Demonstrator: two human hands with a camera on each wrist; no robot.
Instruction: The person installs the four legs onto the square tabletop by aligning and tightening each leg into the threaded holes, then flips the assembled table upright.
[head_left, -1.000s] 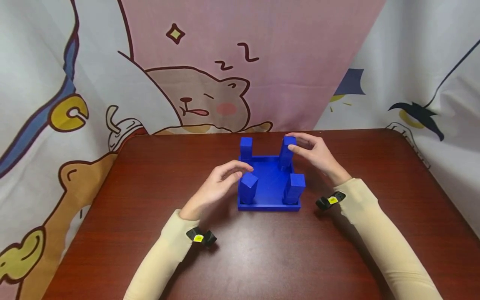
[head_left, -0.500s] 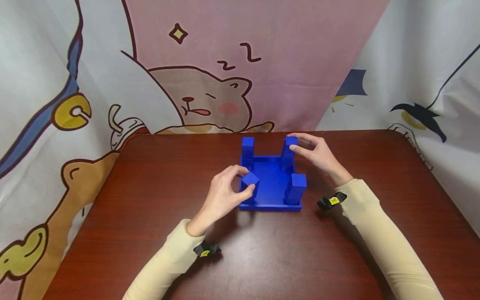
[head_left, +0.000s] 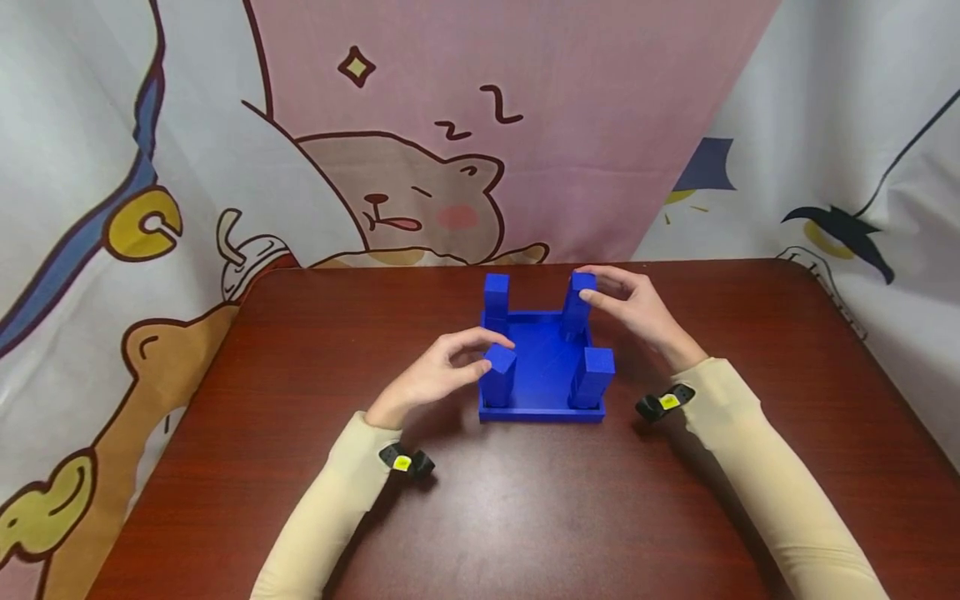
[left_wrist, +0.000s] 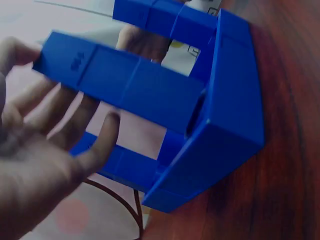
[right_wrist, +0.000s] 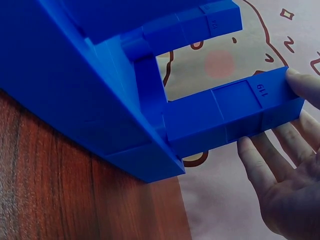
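Observation:
A square blue plastic base [head_left: 540,414] with a raised rim lies on the table, a blue leg standing at each corner like an upturned toy table. My left hand [head_left: 435,372] is at the front-left leg [head_left: 498,383], which sits turned askew to the base. In the left wrist view its thumb touches the top of that leg [left_wrist: 120,82], with the fingers curled behind. My right hand [head_left: 637,310] pinches the top of the back-right leg [head_left: 576,312] between thumb and fingers. The right wrist view shows raised digits on this leg [right_wrist: 215,112].
The back-left leg [head_left: 496,298] and front-right leg [head_left: 592,379] stand untouched. A brown wooden table [head_left: 540,508] carries everything. Behind it hangs a cartoon-printed cloth [head_left: 585,108]. Each wrist wears a black strap-on device [head_left: 405,461].
My left hand first swung its thumb round to the near right side of the front-left leg, then turned back to the left side. My right hand keeps its place on the back-right leg.

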